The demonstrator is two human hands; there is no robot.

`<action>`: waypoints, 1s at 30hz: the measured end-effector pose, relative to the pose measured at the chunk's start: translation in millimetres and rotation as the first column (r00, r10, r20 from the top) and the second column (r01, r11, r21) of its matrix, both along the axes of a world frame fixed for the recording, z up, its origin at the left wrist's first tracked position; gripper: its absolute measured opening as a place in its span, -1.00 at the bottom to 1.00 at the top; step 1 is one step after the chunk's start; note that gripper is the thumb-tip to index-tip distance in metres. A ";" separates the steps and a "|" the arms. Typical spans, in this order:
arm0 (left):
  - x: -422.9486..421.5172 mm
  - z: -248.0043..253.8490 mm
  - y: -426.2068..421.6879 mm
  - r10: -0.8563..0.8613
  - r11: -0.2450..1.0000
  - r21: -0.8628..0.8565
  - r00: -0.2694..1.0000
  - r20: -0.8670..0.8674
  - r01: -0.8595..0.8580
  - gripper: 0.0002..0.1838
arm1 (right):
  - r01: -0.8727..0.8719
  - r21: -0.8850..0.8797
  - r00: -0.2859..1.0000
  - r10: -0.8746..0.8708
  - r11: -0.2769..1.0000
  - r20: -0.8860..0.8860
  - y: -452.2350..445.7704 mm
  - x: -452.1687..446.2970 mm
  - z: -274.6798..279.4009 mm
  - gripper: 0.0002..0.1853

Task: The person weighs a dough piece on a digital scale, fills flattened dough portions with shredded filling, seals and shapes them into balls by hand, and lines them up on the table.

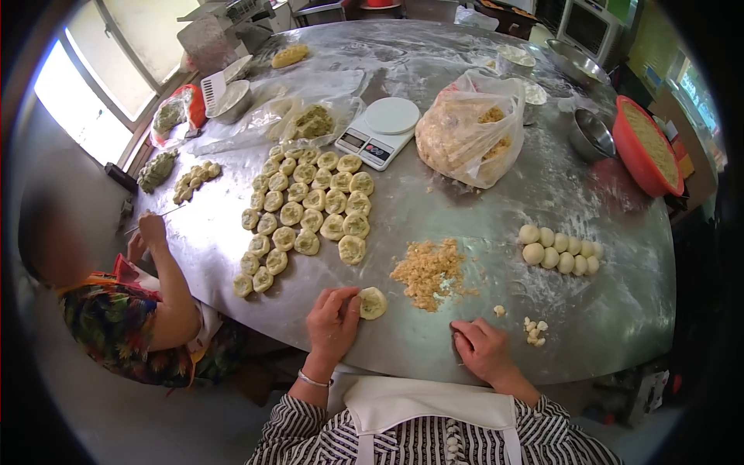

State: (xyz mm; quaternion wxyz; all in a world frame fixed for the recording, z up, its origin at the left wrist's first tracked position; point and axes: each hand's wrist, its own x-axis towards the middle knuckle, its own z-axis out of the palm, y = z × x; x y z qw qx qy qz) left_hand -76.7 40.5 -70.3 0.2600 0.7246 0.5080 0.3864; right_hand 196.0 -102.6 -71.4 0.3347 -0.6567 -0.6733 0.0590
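My left hand (333,324) is at the table's near edge, its fingers curled together against the left rim of a flat dough round (373,304) with greenish filling in its middle. Thumb and fingertips seem to pinch that rim. To the right, my right hand (484,350) rests low over the steel with fingers curled inward; whatever is in them, if anything, is hidden. Between and beyond the hands lies a loose heap of orange-brown crumbly filling (428,273). Small pale dough bits (534,332) lie right of my right hand. Rows of filled dough rounds (312,199) spread behind my left hand.
White dough balls (560,250) sit at right. Further back are a digital scale (377,133), a plastic bag of filling (469,132), a red basin (649,147) and metal bowls (592,135). A co-worker (147,302) sits at left, holding a thin stick near dough pieces (196,180).
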 end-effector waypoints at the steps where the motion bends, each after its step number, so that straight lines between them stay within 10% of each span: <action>1: -0.4 -1.0 -0.4 0.003 1.000 0.001 1.000 0.001 -0.003 -0.88 | -0.003 -0.002 1.000 0.003 1.000 -0.003 -0.3 0.2 -1.0 -0.78; 30: -3.7 -4.1 -3.2 0.002 1.000 0.024 1.000 0.003 -0.002 -0.85 | -0.037 -0.089 0.997 0.032 0.995 -0.063 -2.5 0.6 -6.7 -0.73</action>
